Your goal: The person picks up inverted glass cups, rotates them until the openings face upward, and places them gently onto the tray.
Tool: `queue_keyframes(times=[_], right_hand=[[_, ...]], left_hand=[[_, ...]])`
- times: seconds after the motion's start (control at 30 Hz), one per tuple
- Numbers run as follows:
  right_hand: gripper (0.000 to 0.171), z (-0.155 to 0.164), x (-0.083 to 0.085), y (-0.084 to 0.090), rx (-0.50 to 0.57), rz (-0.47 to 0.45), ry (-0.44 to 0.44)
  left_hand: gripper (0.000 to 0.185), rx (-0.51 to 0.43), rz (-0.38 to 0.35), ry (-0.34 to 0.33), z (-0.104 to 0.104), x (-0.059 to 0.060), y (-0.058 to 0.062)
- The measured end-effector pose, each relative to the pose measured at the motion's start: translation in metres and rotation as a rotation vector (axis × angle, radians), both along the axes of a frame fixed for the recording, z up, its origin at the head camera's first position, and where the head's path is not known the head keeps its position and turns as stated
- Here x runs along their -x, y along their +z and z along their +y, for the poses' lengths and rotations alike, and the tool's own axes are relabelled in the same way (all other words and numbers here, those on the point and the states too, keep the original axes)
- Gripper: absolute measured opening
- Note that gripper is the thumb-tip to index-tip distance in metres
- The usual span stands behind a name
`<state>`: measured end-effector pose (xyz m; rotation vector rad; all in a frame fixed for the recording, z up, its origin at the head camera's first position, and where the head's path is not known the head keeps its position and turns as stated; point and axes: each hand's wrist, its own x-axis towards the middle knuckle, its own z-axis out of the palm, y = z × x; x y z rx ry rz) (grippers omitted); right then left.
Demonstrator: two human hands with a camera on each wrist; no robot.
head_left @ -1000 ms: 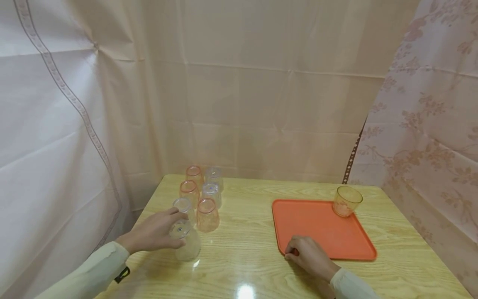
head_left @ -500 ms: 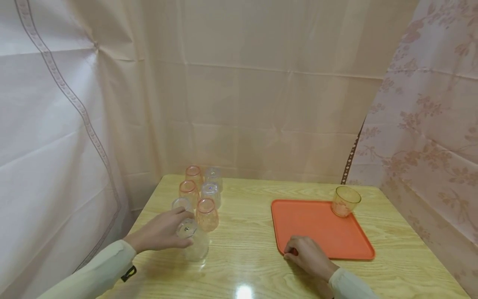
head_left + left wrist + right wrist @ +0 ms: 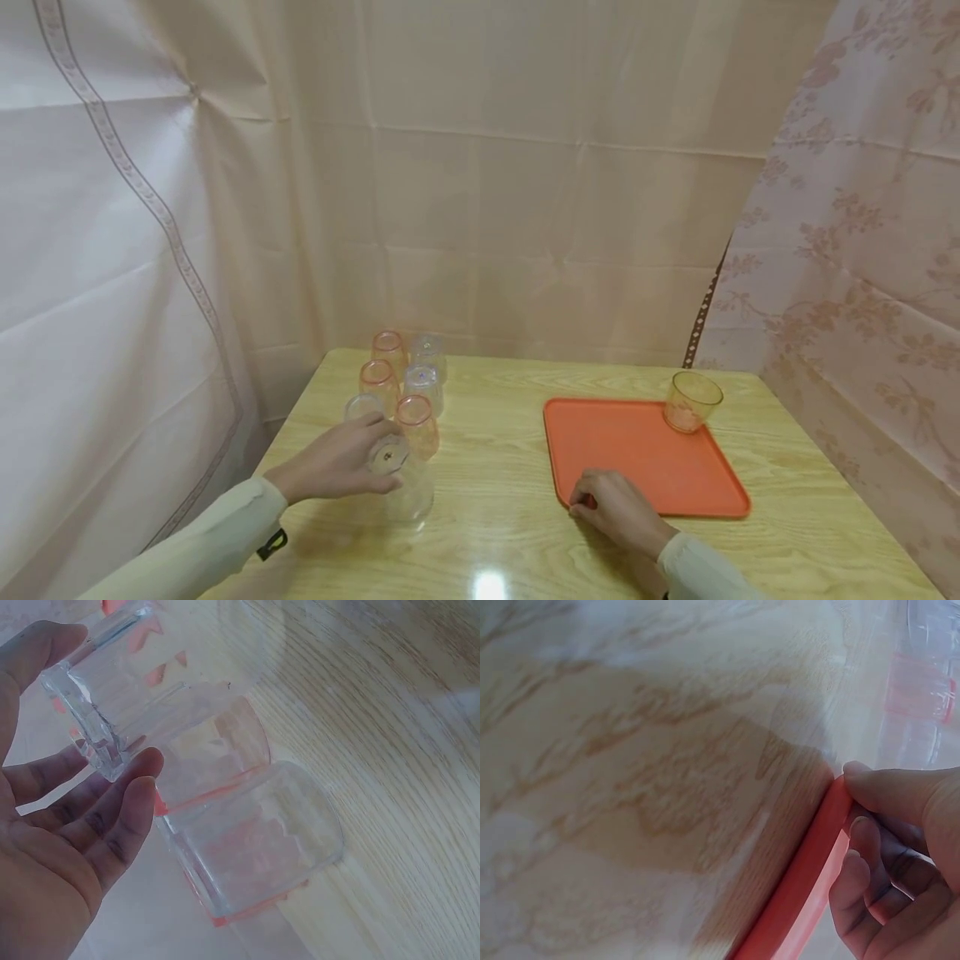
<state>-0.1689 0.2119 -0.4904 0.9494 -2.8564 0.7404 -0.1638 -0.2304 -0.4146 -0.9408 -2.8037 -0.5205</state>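
Clear upturned glass (image 3: pixel 405 487) gripped by left hand (image 3: pixel 337 462); right hand (image 3: pixel 618 512) pinches orange tray (image 3: pixel 675 475) corner w/ thumb.

It looks like a curtained-off recording booth: pale fabric sheets (image 3: pixel 480 183) enclose a glossy wood-grain tabletop (image 3: pixel 495 500) on three sides

The tray (image 3: pixel 645 467) was plain orange. The bench (image 3: pixel 510 533) was pale yellow wood grain. The clear glass (image 3: pixel 408 492) was colourless, while the upright glass (image 3: pixel 692 402) was amber with an orange pattern. The curtain (image 3: pixel 862 250) was pinkish with a floral pattern. The sleeve (image 3: pixel 202 554) was pale cream.
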Motion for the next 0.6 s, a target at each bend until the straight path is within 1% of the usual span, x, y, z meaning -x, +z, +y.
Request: queue_keyframes(times=[0.1,0.37,0.6], right_hand=[[0.012,0.0,0.0,0.0,0.0,-0.005,-0.001],[0.012,-0.001,-0.001,0.001,-0.001,0.006,0.006],[0.01,0.0,0.0,0.001,0.001,-0.014,0.008]], left_hand=[[0.061,-0.017,-0.003,-0.004,0.004,0.0,0.0],[0.066,-0.077,-0.028,-0.039,0.012,0.005,-0.006],[0.057,-0.067,0.005,-0.064,0.022,0.008,-0.006]])
